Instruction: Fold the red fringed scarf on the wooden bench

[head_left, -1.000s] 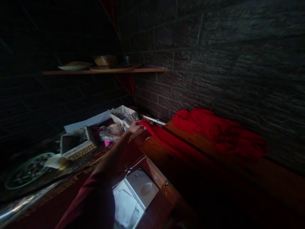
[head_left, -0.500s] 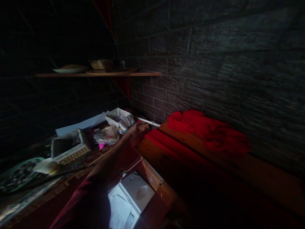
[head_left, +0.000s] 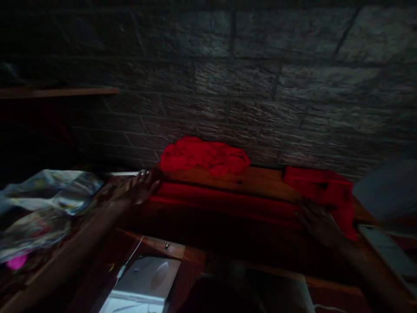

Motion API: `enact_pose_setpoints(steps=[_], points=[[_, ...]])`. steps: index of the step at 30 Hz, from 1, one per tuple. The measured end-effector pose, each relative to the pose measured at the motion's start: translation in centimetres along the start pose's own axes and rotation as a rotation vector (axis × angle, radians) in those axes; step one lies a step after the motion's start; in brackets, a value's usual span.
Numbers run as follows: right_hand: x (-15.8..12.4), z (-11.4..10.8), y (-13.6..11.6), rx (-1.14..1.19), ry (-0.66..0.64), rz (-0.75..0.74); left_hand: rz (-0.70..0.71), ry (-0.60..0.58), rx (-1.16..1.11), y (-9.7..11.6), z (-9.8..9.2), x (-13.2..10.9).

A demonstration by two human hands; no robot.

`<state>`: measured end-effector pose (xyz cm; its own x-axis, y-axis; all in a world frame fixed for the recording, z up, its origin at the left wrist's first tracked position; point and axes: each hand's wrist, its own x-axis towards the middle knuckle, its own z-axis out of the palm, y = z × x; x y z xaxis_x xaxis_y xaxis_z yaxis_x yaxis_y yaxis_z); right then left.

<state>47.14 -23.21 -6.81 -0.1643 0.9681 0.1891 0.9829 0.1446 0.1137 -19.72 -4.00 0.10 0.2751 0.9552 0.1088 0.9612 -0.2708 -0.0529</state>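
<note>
Left hand (head_left: 139, 188) & right hand (head_left: 317, 221), fingers spread flat, rest at ends of long red cloth strip (head_left: 228, 201) on brown wooden ledge (head_left: 260, 178). Uneven push w/ no real grip could bunch it or slide it off.

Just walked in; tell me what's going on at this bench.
A person leans over a wooden bench against a brick wall. Their left hand, fingers spread, lies at the left end of a long red cloth stretched along the bench. The right hand rests at its right end, by a folded red piece. It is too dark to tell whether the right hand grips. A bunched red heap sits by the wall, and crinkled plastic bags lie to the left.
</note>
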Motion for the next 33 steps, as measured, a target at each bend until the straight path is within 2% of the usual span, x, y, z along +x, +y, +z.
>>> enact_pose_setpoints(steps=[2,3,6,7,9,11,16,19,23,26,29,33], points=[[2.0,-1.6,-3.2,0.058,0.024,0.126,0.074,-0.021,-0.03,5.8,-0.1,0.4],[3.1,-2.4,-5.3,0.094,0.04,0.131,0.11,0.019,-0.077,9.2,-0.1,0.3],[6.2,-4.2,-11.9,0.216,0.042,-0.024,0.47,0.039,-0.179,19.0,0.1,0.0],[6.8,-4.5,-13.7,0.241,0.038,-0.083,0.573,0.032,-0.192,21.3,0.2,-0.1],[7.6,-4.3,-16.0,0.258,0.037,-0.142,0.675,0.035,-0.202,23.9,0.5,-0.2],[7.9,-3.7,-16.7,0.258,0.057,-0.155,0.698,0.043,-0.209,24.4,0.9,-0.2],[7.6,-2.7,-16.2,0.263,0.098,-0.134,0.698,0.069,-0.225,22.0,1.9,0.1],[7.6,-2.6,-16.2,0.283,0.093,-0.101,0.64,0.078,-0.237,20.7,2.5,0.2],[7.6,-2.5,-16.1,0.308,0.071,-0.066,0.542,0.029,-0.285,18.7,2.5,0.5],[8.3,-3.1,-15.9,0.351,0.045,-0.04,0.524,0.07,-0.417,17.3,1.9,1.5],[10.3,-4.8,-16.0,0.398,-0.002,-0.027,0.548,0.122,-0.589,16.3,1.3,3.0],[13.7,-6.2,-16.9,0.523,-0.067,-0.074,0.604,0.09,-0.762,15.9,1.2,4.1]])
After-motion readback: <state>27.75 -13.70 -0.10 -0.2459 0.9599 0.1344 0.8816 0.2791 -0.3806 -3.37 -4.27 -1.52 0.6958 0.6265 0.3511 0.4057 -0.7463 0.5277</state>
